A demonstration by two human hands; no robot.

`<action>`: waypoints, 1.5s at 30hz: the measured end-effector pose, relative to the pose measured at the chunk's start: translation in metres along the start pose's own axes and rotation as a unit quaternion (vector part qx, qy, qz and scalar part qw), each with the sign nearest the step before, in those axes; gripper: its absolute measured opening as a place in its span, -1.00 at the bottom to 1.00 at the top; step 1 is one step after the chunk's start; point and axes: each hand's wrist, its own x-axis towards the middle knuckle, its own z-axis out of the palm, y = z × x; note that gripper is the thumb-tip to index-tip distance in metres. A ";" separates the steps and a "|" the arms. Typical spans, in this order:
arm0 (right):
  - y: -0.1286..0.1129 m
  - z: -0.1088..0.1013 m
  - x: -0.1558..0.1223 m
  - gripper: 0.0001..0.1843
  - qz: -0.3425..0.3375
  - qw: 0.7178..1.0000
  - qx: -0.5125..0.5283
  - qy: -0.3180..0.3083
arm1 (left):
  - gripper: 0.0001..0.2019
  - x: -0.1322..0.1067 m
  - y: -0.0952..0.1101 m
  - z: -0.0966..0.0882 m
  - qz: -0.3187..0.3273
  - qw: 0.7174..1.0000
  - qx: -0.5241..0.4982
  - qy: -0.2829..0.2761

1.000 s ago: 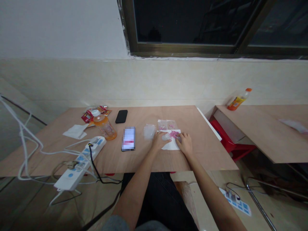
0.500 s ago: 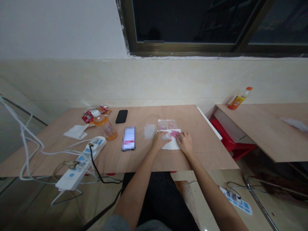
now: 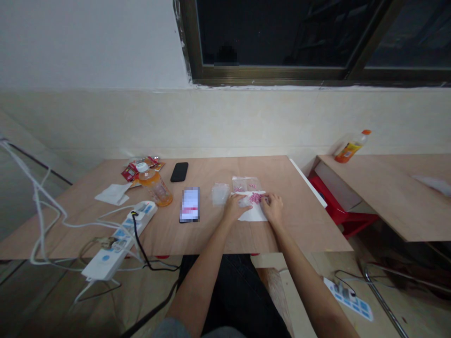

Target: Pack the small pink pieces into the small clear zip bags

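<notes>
Pink pellets [image 3: 255, 198] on a white paper sheet [image 3: 252, 215] are flanked by the left hand [image 3: 234, 208] and right hand [image 3: 272, 209], both seen narrow; any grip cannot be told.

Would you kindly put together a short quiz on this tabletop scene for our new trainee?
1. What colour are the small pieces on the white paper sheet between the left hand and the right hand?
2. True or false: the black phone lies on the side table.
3. What lies directly left of the clear plastic bag? A) a phone with a pixelated screen B) a red stool C) a white power strip

Key: 1 pink; 2 false, the black phone lies on the main table; 3 A
</notes>
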 end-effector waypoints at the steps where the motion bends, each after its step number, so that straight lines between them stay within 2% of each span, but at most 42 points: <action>1: 0.000 -0.001 -0.001 -0.69 0.028 0.999 -0.023 0.009 | -0.52 0.000 0.000 0.000 -0.002 1.000 0.001 0.000; 4: -0.002 -0.005 -0.004 -0.68 0.087 0.994 -0.069 0.013 | -0.53 0.000 -0.001 0.001 -0.008 1.000 0.000 0.003; 10: -0.008 -0.007 -0.006 -0.65 0.140 0.985 -0.104 0.013 | -0.55 0.000 0.000 0.000 -0.013 1.000 -0.005 0.005; 23: -0.006 -0.005 -0.005 -0.65 0.145 0.983 -0.109 0.023 | -0.52 0.000 -0.001 0.003 -0.021 0.999 -0.027 0.017; 26: -0.002 -0.004 -0.005 -0.63 0.123 0.988 -0.085 0.041 | -0.47 0.000 -0.001 0.003 -0.022 0.999 -0.026 0.016; 28: 0.001 -0.002 -0.004 -0.62 0.083 0.995 -0.034 0.042 | -0.44 0.000 0.000 0.002 -0.025 0.999 -0.026 0.014; 32: 0.004 0.003 -0.002 -0.58 -0.010 0.995 0.100 0.001 | -0.44 0.000 0.001 0.001 -0.028 0.999 -0.024 0.006; 36: 0.005 0.007 -0.001 -0.55 -0.049 0.981 0.180 -0.056 | -0.45 0.000 0.003 -0.001 -0.017 1.000 -0.018 -0.006; 40: 0.005 0.008 0.000 -0.54 -0.071 0.972 0.205 -0.094 | -0.47 0.000 0.005 -0.003 -0.005 1.000 -0.012 -0.011; 45: 0.005 0.007 0.001 -0.59 -0.098 0.972 0.181 -0.116 | -0.47 0.000 0.003 -0.002 0.000 1.000 -0.010 -0.014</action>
